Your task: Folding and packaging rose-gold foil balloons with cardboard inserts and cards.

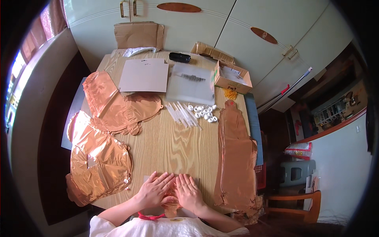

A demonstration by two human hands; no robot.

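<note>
Close to the table's near edge, my left hand [156,190] and my right hand [189,193] lie flat, side by side, on a piece of folded copper-coloured foil balloon [171,210]. The fingers of both hands are stretched out and point away from me. Most of this folded foil is hidden under the palms; a strip shows between the hands and below them. A clear plastic edge seems to lie around it. To the left, large flat foil balloons [100,150] of the same colour are spread out. A long stack of folded copper foil [239,158] lies to the right.
Ahead lie white straws [183,115], small white ribbon rolls [205,112] and yellow rubber bands [230,94]. Farther back are a white card [144,77], clear plastic bags [191,89], a black case [179,57] and an open cardboard box [235,81]. A wooden chair [314,207] stands at the right.
</note>
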